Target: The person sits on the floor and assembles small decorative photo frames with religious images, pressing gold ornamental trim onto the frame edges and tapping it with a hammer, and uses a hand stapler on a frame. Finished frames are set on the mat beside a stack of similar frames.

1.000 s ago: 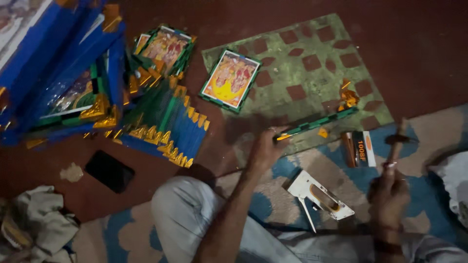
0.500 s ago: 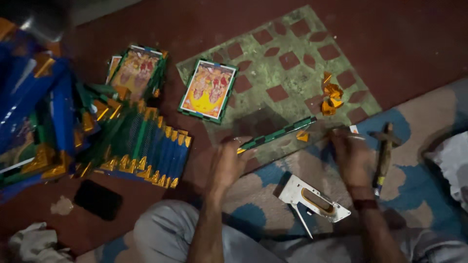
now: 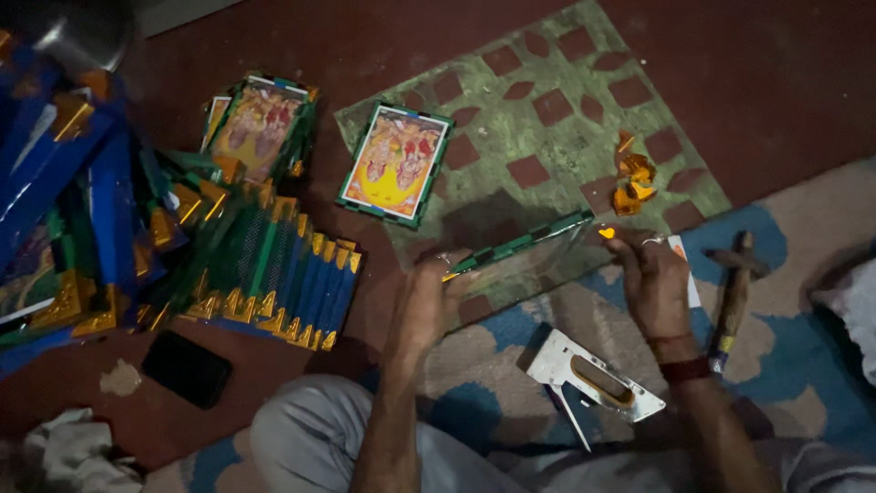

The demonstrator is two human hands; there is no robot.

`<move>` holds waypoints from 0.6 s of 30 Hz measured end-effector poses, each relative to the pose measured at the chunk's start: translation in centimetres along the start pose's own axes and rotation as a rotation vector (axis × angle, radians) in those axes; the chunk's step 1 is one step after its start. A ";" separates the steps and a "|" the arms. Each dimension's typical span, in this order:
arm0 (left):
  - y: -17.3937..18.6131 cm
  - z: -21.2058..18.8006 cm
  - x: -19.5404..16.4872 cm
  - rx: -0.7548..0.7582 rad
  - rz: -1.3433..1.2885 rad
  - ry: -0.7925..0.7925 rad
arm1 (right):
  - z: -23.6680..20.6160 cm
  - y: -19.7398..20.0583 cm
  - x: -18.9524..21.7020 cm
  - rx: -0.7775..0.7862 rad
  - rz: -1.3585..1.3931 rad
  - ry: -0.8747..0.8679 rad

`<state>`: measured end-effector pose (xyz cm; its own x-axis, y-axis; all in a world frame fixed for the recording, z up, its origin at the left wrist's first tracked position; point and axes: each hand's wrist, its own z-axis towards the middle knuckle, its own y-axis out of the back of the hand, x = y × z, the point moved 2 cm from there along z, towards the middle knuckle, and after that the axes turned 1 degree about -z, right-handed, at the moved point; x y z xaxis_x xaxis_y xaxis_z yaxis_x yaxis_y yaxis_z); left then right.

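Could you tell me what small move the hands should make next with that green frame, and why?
Probably seat the gold corner piece onto the frame's right end. The left hand grips the green frame at its left end, the right hand is at the bare right corner beside that piece, and the stapler lies untouched.

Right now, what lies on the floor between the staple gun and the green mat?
In the head view, the frame, held by the left hand and right hand, lies between the staple gun and green mat.
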<state>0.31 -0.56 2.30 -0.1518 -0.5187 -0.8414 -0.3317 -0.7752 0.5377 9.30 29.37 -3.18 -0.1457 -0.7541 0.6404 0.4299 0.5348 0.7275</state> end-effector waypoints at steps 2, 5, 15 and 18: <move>-0.1 0.1 -0.1 -0.013 0.009 -0.027 | 0.4 1.9 2.0 -0.047 0.028 0.180; -0.3 0.2 0.1 -0.048 0.000 -0.028 | 1.8 3.2 4.5 -0.028 -0.028 0.373; 0.1 0.3 0.0 0.035 0.086 -0.049 | 5.4 3.2 5.0 0.219 0.047 0.562; 0.1 0.3 0.2 0.018 0.067 -0.070 | 5.9 2.6 4.4 0.294 0.032 0.506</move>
<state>-0.03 -0.63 2.20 -0.2385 -0.5418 -0.8059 -0.3354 -0.7328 0.5920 4.54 29.72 2.99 0.3381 -0.7854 0.5184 0.1510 0.5890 0.7939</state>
